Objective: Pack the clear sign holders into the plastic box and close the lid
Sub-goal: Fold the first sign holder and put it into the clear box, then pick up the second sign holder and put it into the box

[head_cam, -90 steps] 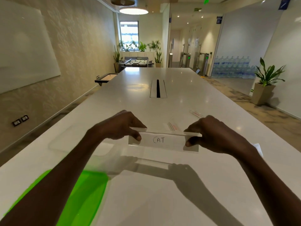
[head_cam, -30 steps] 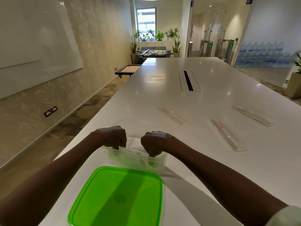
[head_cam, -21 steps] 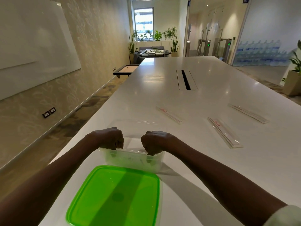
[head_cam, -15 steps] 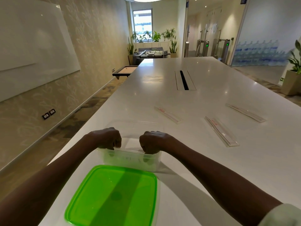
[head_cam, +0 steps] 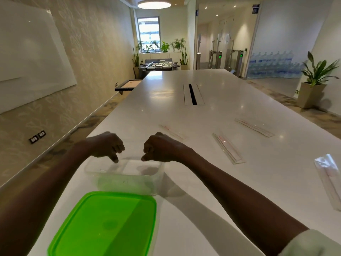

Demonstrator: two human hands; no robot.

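Hovering over clear rectangular box [head_cam: 125, 174]: both hands [head_cam: 108, 145] [head_cam: 160, 147] curled, holding nothing; glossy green lid [head_cam: 105, 224] beside.

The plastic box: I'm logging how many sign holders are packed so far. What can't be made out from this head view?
- Inside the plastic box: clear holder against clear walls, so the count cannot be told.
- Left hand and right hand: blurred; a grip on anything cannot be told.
- Green lid: near corner cut off by the bottom edge.
- Far-right sign holder: blurred, partly cut off by the right edge.
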